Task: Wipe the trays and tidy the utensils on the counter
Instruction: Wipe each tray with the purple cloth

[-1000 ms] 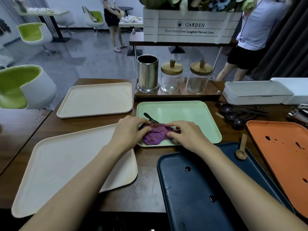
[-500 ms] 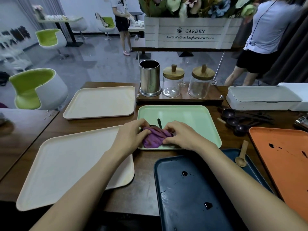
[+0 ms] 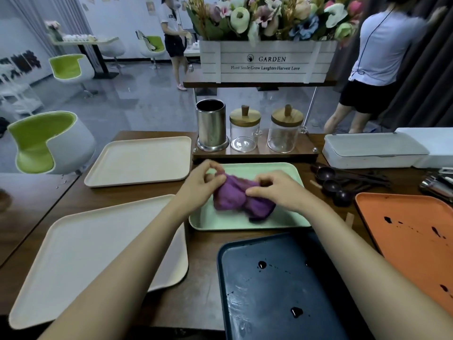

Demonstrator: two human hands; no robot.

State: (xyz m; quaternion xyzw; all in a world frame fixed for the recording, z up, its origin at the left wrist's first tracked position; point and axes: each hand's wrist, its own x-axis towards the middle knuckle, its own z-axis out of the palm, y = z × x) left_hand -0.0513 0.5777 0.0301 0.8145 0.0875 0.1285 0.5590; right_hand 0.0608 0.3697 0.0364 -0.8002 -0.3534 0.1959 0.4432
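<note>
A crumpled purple cloth (image 3: 235,195) is bunched above the mint green tray (image 3: 289,218) in the middle of the counter. My left hand (image 3: 199,185) pinches the cloth's left end. My right hand (image 3: 282,190) grips its right side. A dark blue tray (image 3: 274,290) with dark liquid spots lies in front of me, and an orange tray (image 3: 411,236) with dark spots lies to the right. Two cream trays (image 3: 139,160) (image 3: 85,253) lie on the left. Dark measuring spoons (image 3: 335,182) lie right of the green tray.
A wooden stand (image 3: 255,154) behind the green tray carries a steel cylinder (image 3: 211,125) and two lidded glass jars (image 3: 245,130). A white lidded box (image 3: 372,149) sits at the back right. A flower crate (image 3: 267,60) stands above. Two people stand beyond the counter.
Both hands have lifted the purple cloth off the green tray and pulled it a little apart. The dark utensil seen on the tray earlier is out of sight now.
</note>
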